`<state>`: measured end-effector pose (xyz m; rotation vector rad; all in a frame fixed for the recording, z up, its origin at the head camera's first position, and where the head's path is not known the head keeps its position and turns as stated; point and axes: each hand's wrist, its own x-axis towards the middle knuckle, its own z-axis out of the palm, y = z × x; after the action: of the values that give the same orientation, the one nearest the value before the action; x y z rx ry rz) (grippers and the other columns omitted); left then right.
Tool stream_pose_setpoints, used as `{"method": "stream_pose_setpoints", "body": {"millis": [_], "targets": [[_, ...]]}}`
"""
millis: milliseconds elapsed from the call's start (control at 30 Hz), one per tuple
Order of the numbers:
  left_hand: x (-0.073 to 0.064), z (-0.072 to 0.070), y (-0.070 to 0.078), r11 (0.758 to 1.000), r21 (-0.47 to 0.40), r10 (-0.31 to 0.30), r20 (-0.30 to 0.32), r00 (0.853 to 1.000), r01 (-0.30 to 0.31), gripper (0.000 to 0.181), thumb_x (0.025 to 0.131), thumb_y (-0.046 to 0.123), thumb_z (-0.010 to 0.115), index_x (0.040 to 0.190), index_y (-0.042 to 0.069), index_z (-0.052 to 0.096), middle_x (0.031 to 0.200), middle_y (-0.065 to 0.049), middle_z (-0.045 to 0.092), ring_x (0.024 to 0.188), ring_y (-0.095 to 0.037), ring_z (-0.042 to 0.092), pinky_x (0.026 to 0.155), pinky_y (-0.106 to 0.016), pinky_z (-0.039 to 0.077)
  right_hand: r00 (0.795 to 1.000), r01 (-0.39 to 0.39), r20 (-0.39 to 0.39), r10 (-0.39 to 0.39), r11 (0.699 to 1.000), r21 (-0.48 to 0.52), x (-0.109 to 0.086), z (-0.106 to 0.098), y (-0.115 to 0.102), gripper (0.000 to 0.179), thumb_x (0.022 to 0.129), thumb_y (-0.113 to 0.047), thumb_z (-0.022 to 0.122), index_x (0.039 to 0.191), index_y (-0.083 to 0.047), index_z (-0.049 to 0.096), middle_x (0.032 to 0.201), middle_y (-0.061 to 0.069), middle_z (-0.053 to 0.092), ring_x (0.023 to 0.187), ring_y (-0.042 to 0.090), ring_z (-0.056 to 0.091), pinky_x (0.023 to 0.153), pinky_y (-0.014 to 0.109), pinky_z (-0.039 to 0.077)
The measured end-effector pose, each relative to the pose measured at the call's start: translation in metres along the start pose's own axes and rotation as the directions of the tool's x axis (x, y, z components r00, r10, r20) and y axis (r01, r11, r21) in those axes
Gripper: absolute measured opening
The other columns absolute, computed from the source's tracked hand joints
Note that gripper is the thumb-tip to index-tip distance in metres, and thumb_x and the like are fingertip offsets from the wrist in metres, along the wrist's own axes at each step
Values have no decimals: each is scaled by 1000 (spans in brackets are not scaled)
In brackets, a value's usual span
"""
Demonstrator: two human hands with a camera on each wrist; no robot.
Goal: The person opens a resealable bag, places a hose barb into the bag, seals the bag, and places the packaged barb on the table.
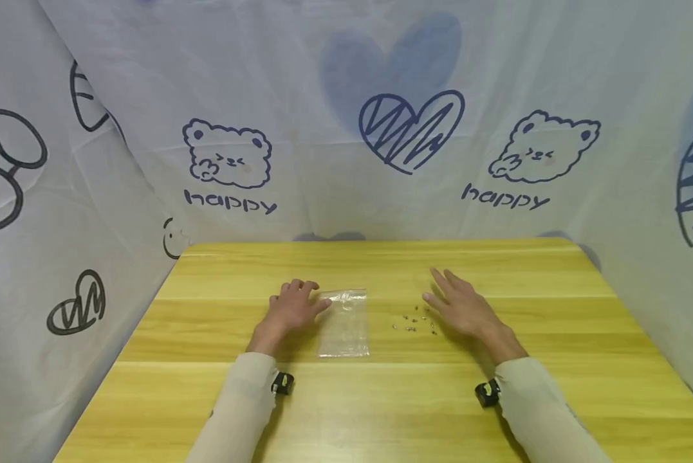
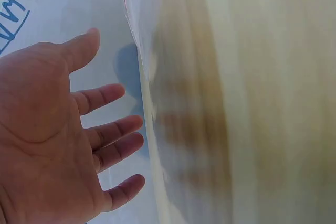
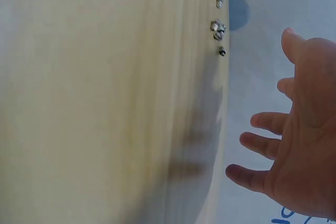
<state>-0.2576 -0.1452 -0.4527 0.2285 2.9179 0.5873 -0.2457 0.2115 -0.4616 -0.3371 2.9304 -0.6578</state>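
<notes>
A clear plastic zip bag (image 1: 344,328) lies flat on the wooden table, its top edge toward the back. My left hand (image 1: 293,307) hovers at the bag's left side, thumb tip overlapping the bag's upper corner in the head view; the left wrist view shows the palm (image 2: 42,129) bare and the fingers spread. Right of the bag, several small shiny metal pieces (image 1: 414,328) lie scattered, too small to make out in detail. Beside them my right hand (image 1: 464,310) is held over the table with fingers apart, and nothing is in it in the right wrist view, where the metal pieces (image 3: 218,29) show past the fingertips.
The yellow wood-grain table (image 1: 381,411) reaches back to a white cloth (image 1: 317,161) printed with hearts and bears. The cloth also hangs along the left and right sides. A small black camera sits at each wrist, such as the left one (image 1: 284,384).
</notes>
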Motion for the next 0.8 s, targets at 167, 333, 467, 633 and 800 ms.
{"method": "stream_pose_setpoints", "body": {"millis": [167,333,467,633,800], "targets": [[-5,3,2,999,4,39,30,999,-39,51,93,51,58,131,18,55,139,-12,46,126,-32,39,98,-57,34,1000,23,12,-23,1000,11,2,6,-4,71,98,-63,28,157,-29,5,162,18,11,146,45,15,113,66,16],[-11,6,6,996,-8,91,75,993,-91,50,90,49,62,130,19,56,140,-11,45,127,-32,38,102,-61,31,999,37,20,-37,999,3,2,11,-10,70,99,-61,30,157,-27,9,161,19,15,146,44,18,113,64,18],[-15,6,10,993,6,114,115,987,-115,53,88,51,65,129,20,57,139,-10,45,126,-33,38,102,-63,31,998,61,31,-61,998,-2,3,14,-17,70,100,-59,31,157,-24,12,160,20,18,145,44,21,113,63,21],[-18,8,13,989,36,134,165,977,-142,59,81,56,71,128,23,57,141,-8,42,127,-31,37,101,-60,31,996,73,52,-72,997,-3,5,16,-23,69,100,-59,32,157,-25,13,160,19,19,145,43,22,113,63,22],[-21,9,16,981,56,171,174,970,-183,68,73,52,79,129,23,57,144,-7,41,129,-32,37,101,-59,31,994,89,67,-89,996,-6,5,18,-32,66,101,-55,36,157,-25,17,160,18,20,145,42,22,114,62,22]]}}
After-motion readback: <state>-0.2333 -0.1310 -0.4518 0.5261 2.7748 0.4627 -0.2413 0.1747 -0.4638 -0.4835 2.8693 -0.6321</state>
